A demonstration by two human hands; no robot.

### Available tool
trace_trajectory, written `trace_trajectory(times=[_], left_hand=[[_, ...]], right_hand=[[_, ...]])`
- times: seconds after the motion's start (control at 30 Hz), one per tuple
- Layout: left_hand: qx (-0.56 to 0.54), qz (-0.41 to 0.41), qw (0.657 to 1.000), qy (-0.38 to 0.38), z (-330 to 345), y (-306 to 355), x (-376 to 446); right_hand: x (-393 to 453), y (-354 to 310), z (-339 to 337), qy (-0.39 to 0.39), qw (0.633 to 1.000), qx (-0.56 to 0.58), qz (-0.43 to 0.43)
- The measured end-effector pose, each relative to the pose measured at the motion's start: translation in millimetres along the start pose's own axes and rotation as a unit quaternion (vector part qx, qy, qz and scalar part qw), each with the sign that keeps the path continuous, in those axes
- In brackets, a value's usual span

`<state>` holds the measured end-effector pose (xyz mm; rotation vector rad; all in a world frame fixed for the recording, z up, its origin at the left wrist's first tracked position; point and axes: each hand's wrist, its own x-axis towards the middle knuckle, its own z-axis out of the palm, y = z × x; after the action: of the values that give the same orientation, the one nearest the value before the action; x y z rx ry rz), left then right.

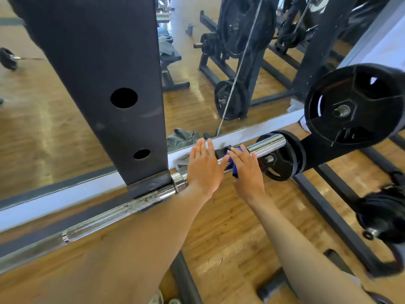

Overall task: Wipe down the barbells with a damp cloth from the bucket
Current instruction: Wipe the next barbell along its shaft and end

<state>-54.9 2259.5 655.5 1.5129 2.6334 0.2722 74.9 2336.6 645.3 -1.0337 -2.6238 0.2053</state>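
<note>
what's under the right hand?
A blue cloth pressed onto the chrome barbell by the right hand. Most of the cloth and that stretch of bar are covered by the hand.

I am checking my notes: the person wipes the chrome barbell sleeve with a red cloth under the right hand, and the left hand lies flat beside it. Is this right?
Not quite: the cloth is blue, not red, as the head view shows. The rest holds: the right hand presses it on the chrome barbell sleeve, and the left hand lies flat beside it.
</note>
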Motion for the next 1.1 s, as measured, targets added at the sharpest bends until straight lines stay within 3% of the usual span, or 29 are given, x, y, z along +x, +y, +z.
trace_trajectory(times=[0.2, 0.37, 0.5, 0.63, 0.67, 0.77, 0.83, 0.93, 1.1], left_hand=[[-0.026, 0.012, 0.999, -0.024, 0.7, -3.4, 2.0], [-0.020, 0.014, 0.999, -0.031, 0.1, -4.0, 3.7], [-0.001, 0.014, 1.000, -0.027, 2.2, -2.9, 4.3], [0.014, 0.022, 1.000, -0.010, 3.1, -2.5, 2.0], [0.015, 0.020, 1.000, -0.009, 2.7, -2.1, 2.5], [0.014, 0.012, 1.000, -0.003, 1.2, -1.0, 1.3], [0.015, 0.018, 1.000, 0.001, 0.0, -0.4, 1.2], [0.034, 0.025, 0.999, 0.017, 1.3, -1.3, 0.5], [0.042, 0.017, 0.999, 0.027, 6.9, -0.5, 4.2]], right_hand=[[-3.7, -3.9, -5.8, -0.021, 0.999, -0.023, -0.042], [-1.1, 5.4, -1.0, 0.032, 0.997, -0.040, 0.065], [-15.3, -1.5, 8.5, 0.008, 0.997, -0.058, -0.040], [-4.9, 8.8, 6.2, 0.038, 0.991, -0.051, 0.118], [-4.3, 2.3, 9.4, 0.041, 0.992, -0.035, 0.118], [-11.5, 2.1, 10.1, 0.017, 0.998, -0.057, -0.010], [-8.7, 19.9, 4.5, 0.006, 0.998, -0.070, 0.001], [-6.0, 17.4, 6.9, 0.033, 0.994, -0.028, 0.103], [-7.9, 20.1, 9.4, 0.016, 0.999, -0.003, -0.039]])
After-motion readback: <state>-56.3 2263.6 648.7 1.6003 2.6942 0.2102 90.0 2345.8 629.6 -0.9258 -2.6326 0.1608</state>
